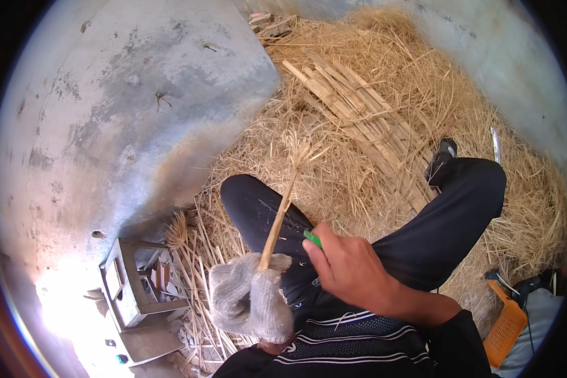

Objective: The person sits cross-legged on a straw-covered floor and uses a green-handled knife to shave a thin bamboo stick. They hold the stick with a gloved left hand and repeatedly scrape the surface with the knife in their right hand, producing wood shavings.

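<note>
Gripping a frayed-tipped cane strip (282, 211) upright over your lap, your gloved left hand (251, 302) is clenched around its base. Your bare right hand (349, 268) grasps a green-handled tool (312, 239) beside it. Beyond your knees: split bamboo strips (359, 120) on straw (416, 69).

A grey, stained concrete floor (126, 94) is carrying a wide heap of dry yellow straw (372, 82), spreading well beyond the fingers. A bundle of flat pale bamboo strips (359, 120) is lying on that straw, and a small grey wooden stool (135, 283) is standing left of the fingers.
</note>
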Demonstrator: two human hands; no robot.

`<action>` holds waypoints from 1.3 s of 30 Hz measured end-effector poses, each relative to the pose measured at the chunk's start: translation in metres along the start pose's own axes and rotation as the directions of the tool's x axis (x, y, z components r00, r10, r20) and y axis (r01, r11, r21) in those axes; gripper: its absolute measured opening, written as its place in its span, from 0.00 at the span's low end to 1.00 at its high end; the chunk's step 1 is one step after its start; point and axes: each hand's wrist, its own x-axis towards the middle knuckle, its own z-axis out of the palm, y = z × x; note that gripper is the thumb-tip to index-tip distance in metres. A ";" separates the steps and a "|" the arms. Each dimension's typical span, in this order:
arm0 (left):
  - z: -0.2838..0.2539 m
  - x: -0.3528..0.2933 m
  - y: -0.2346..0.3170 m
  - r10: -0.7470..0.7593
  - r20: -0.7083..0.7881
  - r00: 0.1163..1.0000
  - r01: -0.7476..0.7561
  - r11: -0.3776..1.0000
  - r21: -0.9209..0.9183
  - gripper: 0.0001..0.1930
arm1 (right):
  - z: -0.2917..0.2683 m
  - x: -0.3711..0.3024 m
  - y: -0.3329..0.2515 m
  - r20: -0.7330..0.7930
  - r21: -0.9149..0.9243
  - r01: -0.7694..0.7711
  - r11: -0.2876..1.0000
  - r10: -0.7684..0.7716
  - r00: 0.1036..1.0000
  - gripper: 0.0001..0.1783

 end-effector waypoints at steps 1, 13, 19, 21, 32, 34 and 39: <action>0.001 0.000 -0.001 -0.028 -0.024 0.999 0.027 0.999 -0.034 0.10 | -0.004 -0.001 -0.008 -0.008 0.053 0.052 0.997 -0.052 0.999 0.12; -0.007 0.000 -0.012 0.022 -0.004 1.000 -0.022 1.000 0.003 0.11 | 0.016 0.012 -0.010 0.040 -0.124 0.070 0.990 -0.066 0.997 0.08; -0.010 0.002 -0.011 0.099 0.083 0.992 -0.102 0.994 0.035 0.09 | 0.015 0.013 0.025 -0.027 -0.047 -0.026 0.999 0.024 0.999 0.11; 0.002 0.002 0.000 0.021 -0.042 0.999 -0.025 0.995 -0.094 0.10 | 0.007 0.006 0.003 -0.006 0.101 -0.013 0.995 0.014 1.000 0.11; -0.010 -0.004 -0.006 -0.173 -0.023 0.985 0.171 0.983 -0.061 0.12 | -0.012 0.000 -0.033 0.088 0.160 0.094 0.983 -0.109 0.990 0.10; -0.004 -0.001 -0.004 -0.111 -0.002 0.994 0.110 0.989 -0.101 0.11 | -0.002 0.000 -0.022 0.056 -0.005 0.089 0.996 -0.089 0.994 0.10; -0.003 0.005 -0.002 0.099 0.235 0.967 -0.091 0.995 -0.043 0.10 | 0.008 0.013 0.023 -0.003 -0.106 -0.056 0.993 0.056 0.998 0.11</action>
